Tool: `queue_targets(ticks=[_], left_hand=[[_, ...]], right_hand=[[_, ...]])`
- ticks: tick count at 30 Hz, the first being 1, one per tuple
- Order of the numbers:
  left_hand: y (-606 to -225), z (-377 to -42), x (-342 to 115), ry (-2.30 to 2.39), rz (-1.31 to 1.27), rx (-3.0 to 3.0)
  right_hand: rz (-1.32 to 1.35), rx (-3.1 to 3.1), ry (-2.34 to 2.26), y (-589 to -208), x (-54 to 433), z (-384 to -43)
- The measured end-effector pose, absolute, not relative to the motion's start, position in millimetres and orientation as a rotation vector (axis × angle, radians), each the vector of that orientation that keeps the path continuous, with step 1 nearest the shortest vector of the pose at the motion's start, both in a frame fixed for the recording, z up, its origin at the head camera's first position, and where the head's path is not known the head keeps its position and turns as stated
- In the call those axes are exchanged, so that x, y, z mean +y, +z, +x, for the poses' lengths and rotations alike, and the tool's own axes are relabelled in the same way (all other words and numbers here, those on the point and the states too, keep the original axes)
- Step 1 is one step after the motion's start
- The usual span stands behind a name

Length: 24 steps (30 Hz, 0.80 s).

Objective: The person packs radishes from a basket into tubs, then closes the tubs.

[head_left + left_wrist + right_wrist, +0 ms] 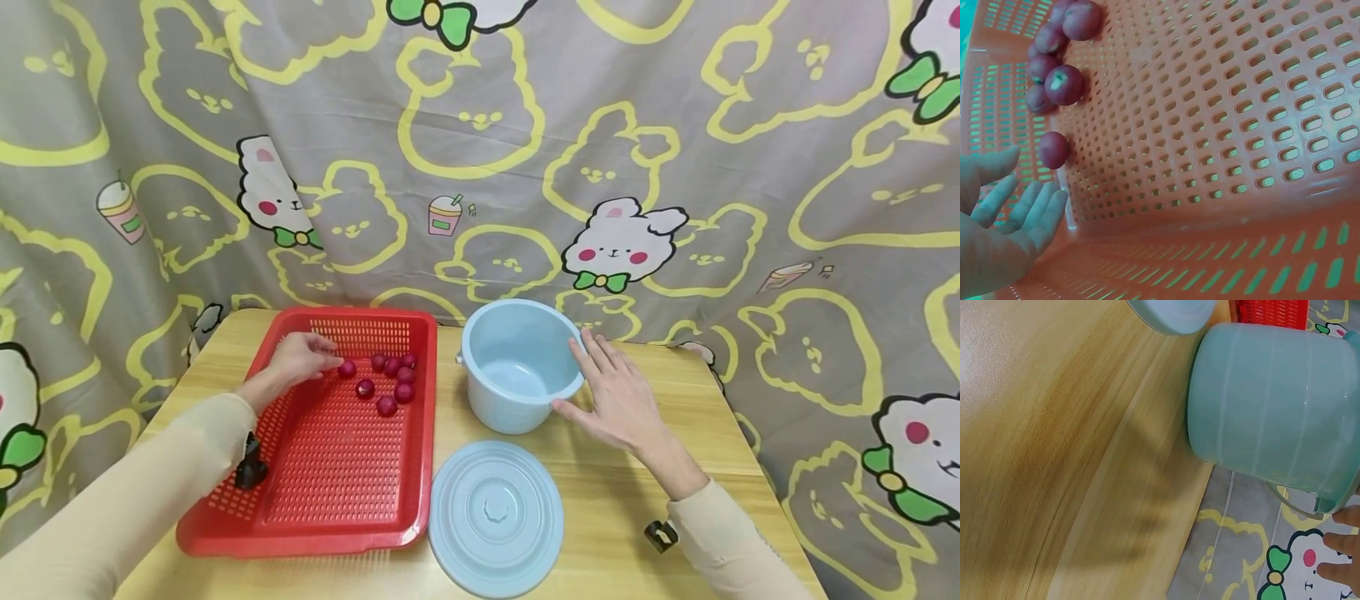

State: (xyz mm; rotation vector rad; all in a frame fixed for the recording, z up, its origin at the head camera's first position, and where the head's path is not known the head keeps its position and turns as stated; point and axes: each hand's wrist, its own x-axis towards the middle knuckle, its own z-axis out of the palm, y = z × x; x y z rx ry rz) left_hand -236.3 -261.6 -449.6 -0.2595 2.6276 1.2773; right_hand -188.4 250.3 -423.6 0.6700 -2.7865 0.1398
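Note:
Small round dark-red balls that look like radishes [386, 406] lie in the far right part of a red perforated basket [330, 475]. My left hand [300, 358] is inside the basket, its fingers loosely extended near the leftmost radish [347, 368]. In the left wrist view a small gap separates the fingertips from that radish [1054, 150], and the palm holds nothing. To the right stands a light-blue bucket [510, 414] without its lid; no contents show inside. My right hand [618, 396] rests against the bucket's right rim with its fingers spread.
A round light-blue lid [495, 517] lies on the wooden table [615, 517] in front of the bucket, beside the basket. A patterned curtain [480, 200] hangs behind the table's back edge. The bucket's handle [1294, 503] hangs at its side.

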Motion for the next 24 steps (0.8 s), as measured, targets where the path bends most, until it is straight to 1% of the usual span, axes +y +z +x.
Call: queue_targets(ticks=[8,24], left_hand=[[-460,-236,-262,1.290,-0.259,2.613],[-461,-237,-252,1.327,-0.270,2.568]], right_hand=[[0.675,-2.766,0.139,-423,249,-188],[0.664,-2.785,0.145,-424,250,-187]])
